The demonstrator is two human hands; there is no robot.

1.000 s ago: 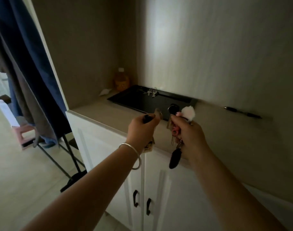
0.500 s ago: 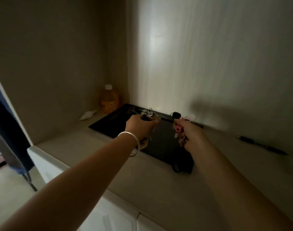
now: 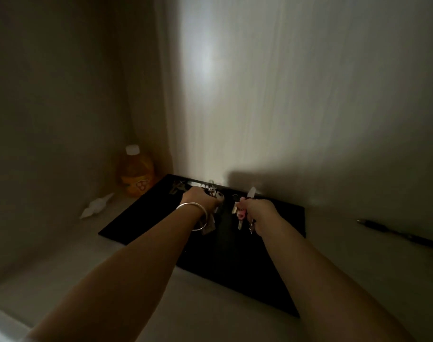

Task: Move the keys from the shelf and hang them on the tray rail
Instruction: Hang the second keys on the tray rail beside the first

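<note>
Both grips clamped: left hand [image 3: 202, 201] and right hand [image 3: 258, 210] each hold a key bunch [image 3: 240, 215] at tray rail [image 3: 225, 187]. Dim light, ring may miss rail and drop.

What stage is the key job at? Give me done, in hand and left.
Done: one key bunch seems to sit already at the tray rail, far left. In hand: the left hand holds a bunch at the rail; the right hand grips the pink-tagged keys just short of it. Left: hooking both on and letting go. Dim light hides whether either ring is on.
</note>
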